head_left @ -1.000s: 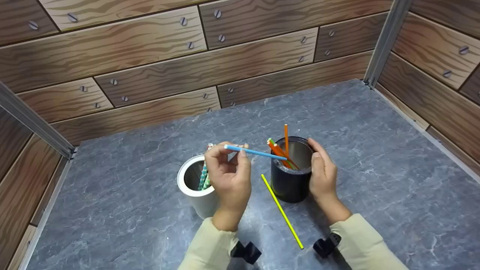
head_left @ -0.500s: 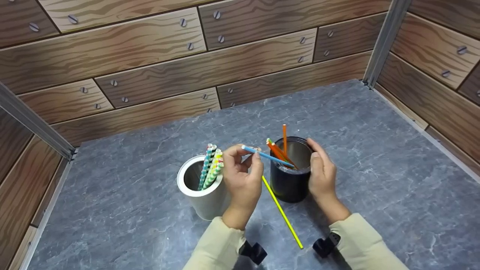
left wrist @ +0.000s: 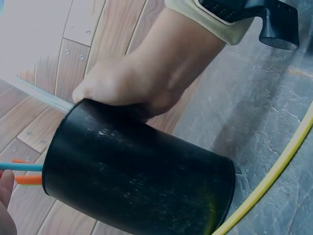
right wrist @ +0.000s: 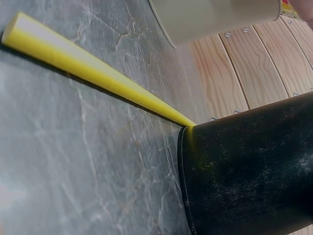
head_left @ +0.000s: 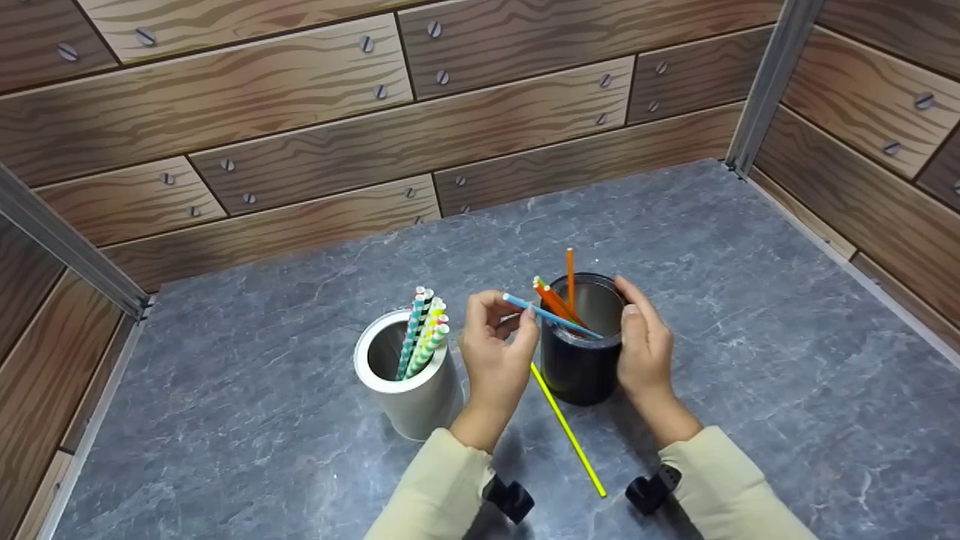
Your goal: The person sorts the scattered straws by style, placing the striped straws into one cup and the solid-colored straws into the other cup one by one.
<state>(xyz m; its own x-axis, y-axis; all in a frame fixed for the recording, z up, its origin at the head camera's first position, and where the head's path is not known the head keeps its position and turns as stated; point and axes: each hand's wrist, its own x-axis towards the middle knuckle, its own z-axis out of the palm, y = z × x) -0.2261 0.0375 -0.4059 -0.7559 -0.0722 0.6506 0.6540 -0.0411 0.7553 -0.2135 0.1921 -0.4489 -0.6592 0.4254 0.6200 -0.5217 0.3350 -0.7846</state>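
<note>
My left hand [head_left: 495, 360] pinches a plain blue straw [head_left: 553, 318] near its upper end. The straw slants down to the right, its lower end inside the mouth of a black cup [head_left: 579, 379]. Orange straws [head_left: 570, 279] and a bit of green lean in that cup. My right hand [head_left: 649, 356] grips the cup's right side, thumb on the near side. In the left wrist view, the blue straw [left wrist: 22, 167] crosses the cup's rim beside the orange ends, with left fingertips [left wrist: 6, 188] at the frame's edge.
A white cup [head_left: 420, 409] stands left of my left hand, holding several striped straws [head_left: 422, 337]. On the grey marbled table lies a yellow straw [head_left: 568, 431], one end close to the black cup's base. Wood-patterned walls [head_left: 300, 150] enclose the back and sides.
My left hand has moved right, away from the white cup, bringing the blue straw's lower end further into the black cup. The striped straws show more fully. My right hand stays put.
</note>
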